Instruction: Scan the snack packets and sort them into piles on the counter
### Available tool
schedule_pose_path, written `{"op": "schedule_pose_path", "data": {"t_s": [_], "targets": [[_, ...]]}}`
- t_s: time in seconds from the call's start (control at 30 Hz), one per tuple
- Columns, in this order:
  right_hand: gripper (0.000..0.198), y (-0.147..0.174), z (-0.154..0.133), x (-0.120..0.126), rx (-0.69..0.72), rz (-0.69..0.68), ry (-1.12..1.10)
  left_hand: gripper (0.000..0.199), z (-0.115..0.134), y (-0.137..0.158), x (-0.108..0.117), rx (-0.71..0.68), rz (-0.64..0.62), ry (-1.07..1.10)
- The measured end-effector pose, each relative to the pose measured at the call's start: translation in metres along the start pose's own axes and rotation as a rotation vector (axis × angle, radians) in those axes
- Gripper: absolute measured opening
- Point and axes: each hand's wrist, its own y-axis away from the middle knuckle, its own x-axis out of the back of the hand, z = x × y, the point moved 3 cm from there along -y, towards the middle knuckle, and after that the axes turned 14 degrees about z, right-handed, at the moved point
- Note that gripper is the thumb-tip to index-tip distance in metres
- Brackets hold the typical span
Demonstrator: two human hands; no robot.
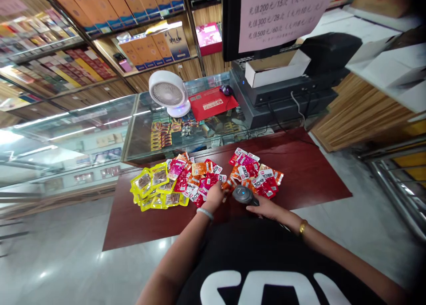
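My right hand [267,208] is wrapped round the handle of a dark handheld barcode scanner [242,193], which shows a small blue light on its head. My left hand [214,197] has its fingers closed on a small orange snack packet [228,185], just left of the scanner. Beyond the scanner lies a heap of red and orange snack packets [262,181]. A second heap of red, pink and orange packets [196,176] spreads to the left of my left hand. Yellow snack packets [159,183] with clear windows overlap at the far left.
The packets lie on a dark red tabletop [309,172]. Behind it stands a glass counter with a white fan [169,94], a red mat [213,103] and a computer mouse [226,90]. A black cash drawer [253,112] and a monitor with a pink price sheet [282,12] stand at the back right.
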Motion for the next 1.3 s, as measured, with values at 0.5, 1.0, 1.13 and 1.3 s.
{"op": "schedule_pose_path", "data": {"t_s": [0.5,1.0,1.13,1.3], "targets": [[0.058,-0.014,-0.026,-0.020,0.170,-0.191,0.139,0.017,-0.017,0.005,0.005,0.205,0.240,0.665],[0.052,-0.004,0.001,0.011,0.028,0.064,-0.044,0.038,0.040,-0.019,0.033,-0.209,0.363,-0.249],[0.051,0.008,0.012,0.024,-0.037,0.146,-0.074,0.042,0.086,-0.045,-0.002,-0.295,0.237,-0.263],[0.048,0.016,0.021,0.036,-0.020,0.225,-0.113,0.040,0.115,-0.065,-0.019,-0.289,0.161,-0.322]]}}
